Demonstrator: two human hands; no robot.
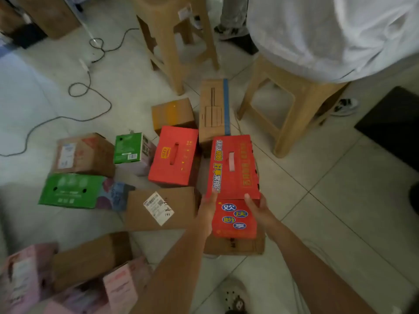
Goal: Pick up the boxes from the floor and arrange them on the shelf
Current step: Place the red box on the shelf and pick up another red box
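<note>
Both hands on long red carton [233, 168], near end, centre-right of floor pile. Left hand [207, 211] flat against left near corner, right hand [257, 209] on right near corner, fingers spread wide and pressed to cardboard, not curled under; lifted or not, can't tell. Near end sits over brown box [235, 245] at 6 o'clock. Smaller red box [174, 155] at 9, tall brown carton w/ blue tape [214, 109] at 12, stool [292, 109] at 1. Prob. light, stiff corrugated, glossy so a bit slippery. Handle slot [231, 161] on top usable; better squeezing both sides, or fingers under base. Shelf not in view.
</note>
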